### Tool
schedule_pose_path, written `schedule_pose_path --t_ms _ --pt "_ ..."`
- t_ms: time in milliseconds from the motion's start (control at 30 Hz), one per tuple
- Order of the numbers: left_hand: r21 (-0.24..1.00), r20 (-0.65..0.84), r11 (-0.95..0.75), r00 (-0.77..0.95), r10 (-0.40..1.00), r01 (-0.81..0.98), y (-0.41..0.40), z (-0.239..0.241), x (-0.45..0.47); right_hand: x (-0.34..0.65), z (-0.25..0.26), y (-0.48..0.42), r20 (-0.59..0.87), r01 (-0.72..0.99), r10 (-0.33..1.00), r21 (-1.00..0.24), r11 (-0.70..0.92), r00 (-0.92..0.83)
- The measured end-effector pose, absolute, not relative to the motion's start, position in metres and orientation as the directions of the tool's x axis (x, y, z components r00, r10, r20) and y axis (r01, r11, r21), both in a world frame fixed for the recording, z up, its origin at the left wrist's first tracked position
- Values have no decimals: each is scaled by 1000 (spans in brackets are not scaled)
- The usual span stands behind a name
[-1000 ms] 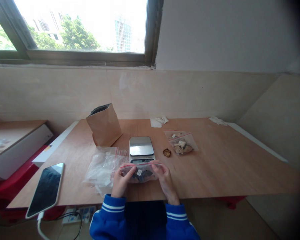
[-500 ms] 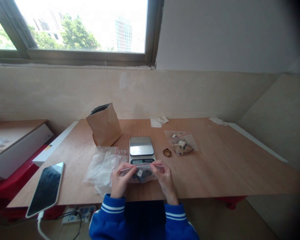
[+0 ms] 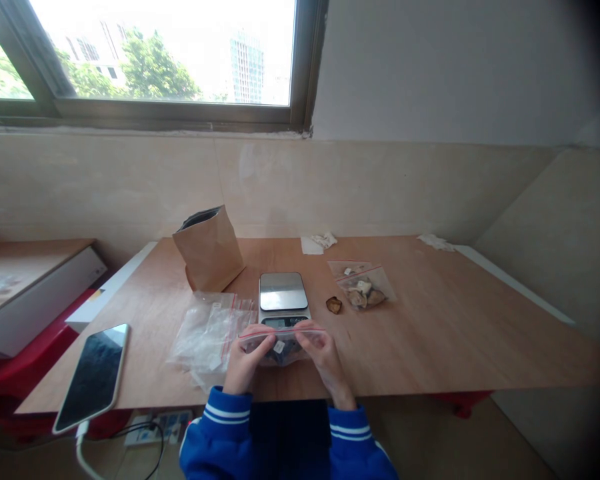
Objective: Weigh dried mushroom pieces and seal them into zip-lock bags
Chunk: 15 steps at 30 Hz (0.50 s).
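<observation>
Both my hands hold a small clear zip bag (image 3: 281, 344) with a red seal strip and dark pieces inside, just above the table's near edge. My left hand (image 3: 246, 365) pinches the bag's left top corner. My right hand (image 3: 325, 363) pinches along the top seal, near its middle right. Directly behind the bag sits a small digital scale (image 3: 283, 296) with a bare steel platform. A pile of empty clear zip bags (image 3: 207, 333) lies just left of my left hand.
A brown paper bag (image 3: 210, 250) stands open behind the scale to the left. Two filled zip bags (image 3: 364, 287) and a loose dried piece (image 3: 333, 305) lie right of the scale. A phone (image 3: 93, 377) lies at the left edge with a cable. Crumpled tissues (image 3: 318, 243) lie near the wall.
My right hand has slid leftward along the bag's top seal, closing in on my left hand. The bag has stayed in the same place.
</observation>
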<state>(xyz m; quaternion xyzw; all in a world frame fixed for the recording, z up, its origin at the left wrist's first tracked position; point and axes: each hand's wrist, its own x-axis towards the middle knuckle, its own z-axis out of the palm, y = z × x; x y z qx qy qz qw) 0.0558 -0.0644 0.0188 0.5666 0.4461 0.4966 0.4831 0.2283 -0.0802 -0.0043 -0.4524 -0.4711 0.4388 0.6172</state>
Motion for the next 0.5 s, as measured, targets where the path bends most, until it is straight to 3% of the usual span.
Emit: schedule_pose_path --t_ms 367,500 --pt "977 189 -186 -15 982 103 -66 21 59 222 -4 -79 204 -48 944 -974 223 260" --pt "968 241 -246 87 967 57 -65 21 55 223 -2 -80 204 -95 957 -969 227 207"
